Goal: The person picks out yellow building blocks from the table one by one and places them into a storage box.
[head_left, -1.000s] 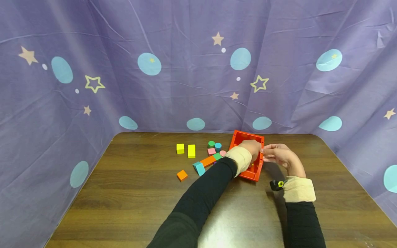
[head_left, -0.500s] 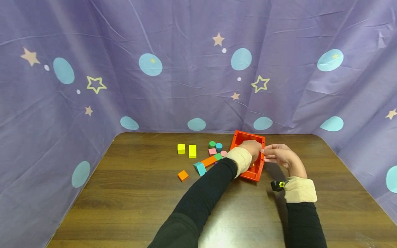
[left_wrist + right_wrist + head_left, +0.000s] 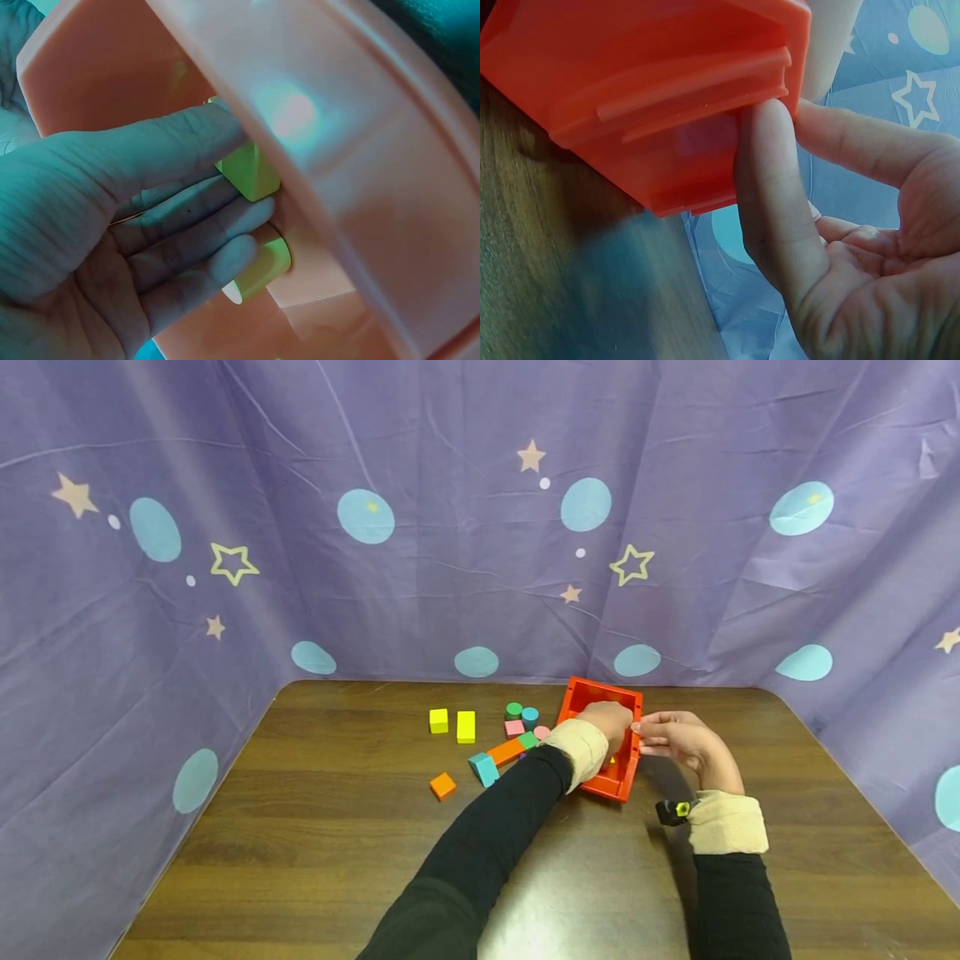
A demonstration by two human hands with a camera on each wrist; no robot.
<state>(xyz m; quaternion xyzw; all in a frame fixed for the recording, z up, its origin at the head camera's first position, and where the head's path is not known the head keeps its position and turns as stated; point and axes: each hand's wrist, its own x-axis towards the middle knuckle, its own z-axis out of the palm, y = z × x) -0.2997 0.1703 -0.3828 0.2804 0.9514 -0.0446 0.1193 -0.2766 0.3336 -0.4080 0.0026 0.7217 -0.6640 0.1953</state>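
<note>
My left hand (image 3: 607, 720) reaches down into a red plastic bin (image 3: 609, 788). In the left wrist view, its thumb and fingers pinch a yellow-green angular block (image 3: 251, 172); the thumb tip is partly hidden by the bin wall. Below that block, a yellow-green cylinder (image 3: 264, 266) lies close to the fingertips inside the bin. My right hand (image 3: 675, 739) is at the bin's right side. Seen from the right wrist, its thumb and index finger pinch the bin's rim (image 3: 799, 60), while the bin is tilted in that view.
Left of the bin lie loose blocks: a yellow cube (image 3: 438, 721), a yellow oblong (image 3: 466, 727), an orange square (image 3: 442, 786), a light-blue block (image 3: 483, 768), an orange bar (image 3: 506, 752) and several green, blue and pink pieces. A purple curtain (image 3: 420, 610) hangs behind the wooden table (image 3: 315, 827).
Both hands keep their places at the bin, and the loose blocks stay put. The whole head view has shifted slightly.
</note>
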